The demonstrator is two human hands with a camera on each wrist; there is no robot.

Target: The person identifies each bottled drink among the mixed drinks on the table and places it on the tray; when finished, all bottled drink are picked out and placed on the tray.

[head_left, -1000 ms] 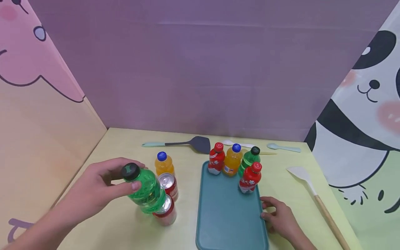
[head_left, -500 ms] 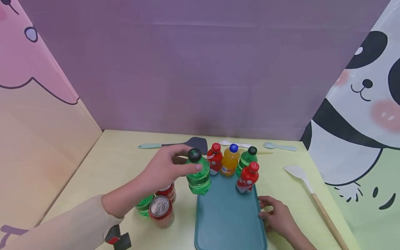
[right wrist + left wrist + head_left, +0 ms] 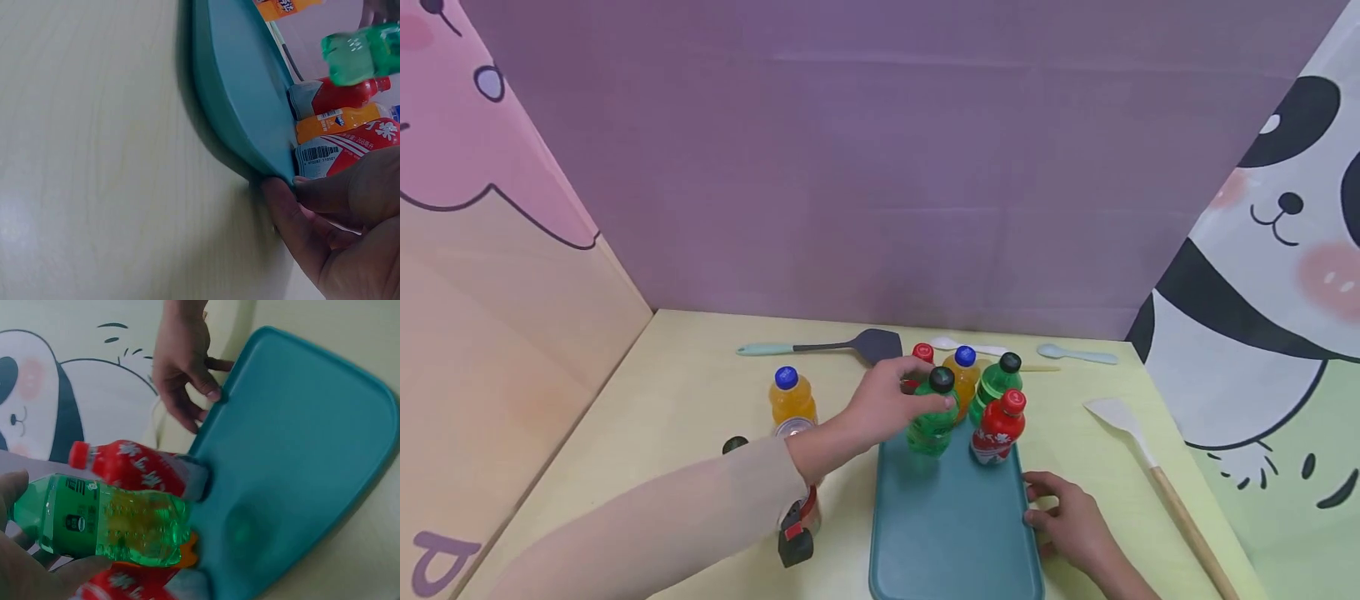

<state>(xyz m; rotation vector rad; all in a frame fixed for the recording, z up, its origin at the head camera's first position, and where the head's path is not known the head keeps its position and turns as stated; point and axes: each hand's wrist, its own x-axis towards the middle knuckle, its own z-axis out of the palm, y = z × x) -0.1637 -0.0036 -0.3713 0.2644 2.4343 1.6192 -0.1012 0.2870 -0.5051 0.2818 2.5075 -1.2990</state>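
Observation:
My left hand (image 3: 883, 400) grips a green soda bottle (image 3: 934, 427) with a black cap near its top. The bottle is held upright just above the far left part of the blue-green tray (image 3: 955, 533); its base shows raised in the right wrist view. Behind it on the tray stand a red bottle (image 3: 922, 353), partly hidden, an orange juice bottle (image 3: 966, 379) and another green bottle (image 3: 997, 387). A second red bottle (image 3: 997, 432) stands in front of these, by the right edge. My right hand (image 3: 1071, 518) pinches the tray's right rim between thumb and fingers.
Left of the tray are an orange bottle (image 3: 792, 404), a can (image 3: 793, 427) and a black bottle cap (image 3: 734, 444), partly behind my left forearm. A dark spatula (image 3: 876, 343) and small spoons (image 3: 1075, 355) lie at the back. A long wooden-handled scraper (image 3: 1180, 508) lies at the right.
My left hand has carried the green bottle rightward from beside the cans to over the tray's far left part. My right hand has stayed at the tray's rim.

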